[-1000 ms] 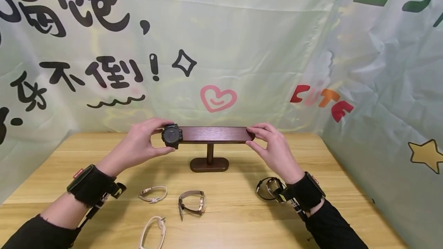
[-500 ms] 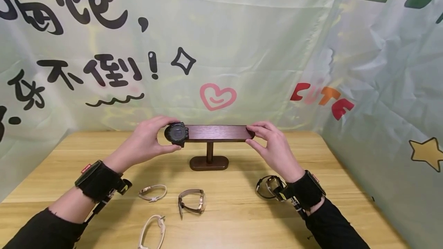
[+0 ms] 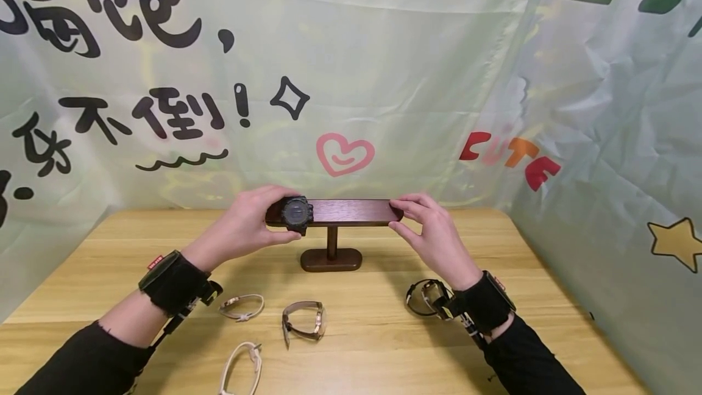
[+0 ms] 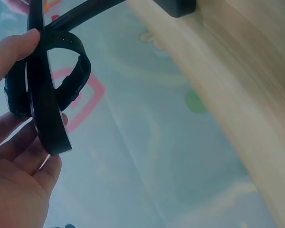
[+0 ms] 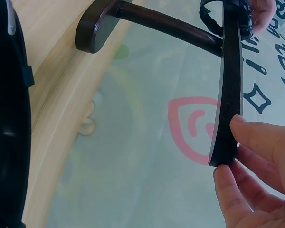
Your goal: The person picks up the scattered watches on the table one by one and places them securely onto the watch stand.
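A black wristwatch point(image 3: 297, 213) with a round face is looped around the left part of the dark wooden bar of a T-shaped watch stand point(image 3: 351, 212). My left hand point(image 3: 249, 218) grips the watch, thumb below and fingers above. The left wrist view shows its closed strap point(image 4: 78, 71) hanging in a loop behind the bar. My right hand point(image 3: 433, 233) pinches the bar's right end, and the right wrist view shows fingertips point(image 5: 240, 124) on that end. The stand's base point(image 3: 331, 259) rests on the wooden table.
In front of the stand lie a thin white-strapped watch point(image 3: 241, 308), a brown-strapped watch point(image 3: 304, 322) and a white-strapped watch point(image 3: 241, 367). Below my right wrist is a dark-strapped watch point(image 3: 422, 297), partly covered by the wrist camera. A printed cloth point(image 3: 384, 78) hangs behind the table.
My left hand has slid the black watch rightward along the bar from its left end, so that end now shows past the watch. My right hand stays at the other end.
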`<state>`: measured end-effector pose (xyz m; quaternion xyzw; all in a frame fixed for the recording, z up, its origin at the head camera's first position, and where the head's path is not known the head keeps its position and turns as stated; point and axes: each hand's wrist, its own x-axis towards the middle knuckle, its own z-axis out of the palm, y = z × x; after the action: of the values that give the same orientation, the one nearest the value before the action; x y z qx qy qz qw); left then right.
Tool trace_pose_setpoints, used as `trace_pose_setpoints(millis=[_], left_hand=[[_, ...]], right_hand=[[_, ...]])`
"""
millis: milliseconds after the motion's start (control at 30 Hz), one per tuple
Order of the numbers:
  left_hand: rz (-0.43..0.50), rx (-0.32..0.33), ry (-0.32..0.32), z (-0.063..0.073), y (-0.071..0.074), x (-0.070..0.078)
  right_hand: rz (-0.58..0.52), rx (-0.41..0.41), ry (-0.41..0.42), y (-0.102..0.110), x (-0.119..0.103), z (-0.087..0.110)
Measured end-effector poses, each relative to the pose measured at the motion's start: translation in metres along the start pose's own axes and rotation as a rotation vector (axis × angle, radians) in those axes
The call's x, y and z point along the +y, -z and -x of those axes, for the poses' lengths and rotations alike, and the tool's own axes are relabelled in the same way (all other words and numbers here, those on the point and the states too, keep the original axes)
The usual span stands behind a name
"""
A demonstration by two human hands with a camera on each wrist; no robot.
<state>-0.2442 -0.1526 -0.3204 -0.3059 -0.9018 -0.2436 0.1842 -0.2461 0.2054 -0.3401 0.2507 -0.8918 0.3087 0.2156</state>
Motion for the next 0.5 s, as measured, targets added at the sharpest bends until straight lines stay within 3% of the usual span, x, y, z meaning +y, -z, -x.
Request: trace_pose_setpoints(millis=[500], left_hand=[[0.022, -0.043, -0.036, -0.018, -0.012, 0.015]], right_hand=[[-0.002, -0.001, 0.003, 0.001, -0.002, 0.0]])
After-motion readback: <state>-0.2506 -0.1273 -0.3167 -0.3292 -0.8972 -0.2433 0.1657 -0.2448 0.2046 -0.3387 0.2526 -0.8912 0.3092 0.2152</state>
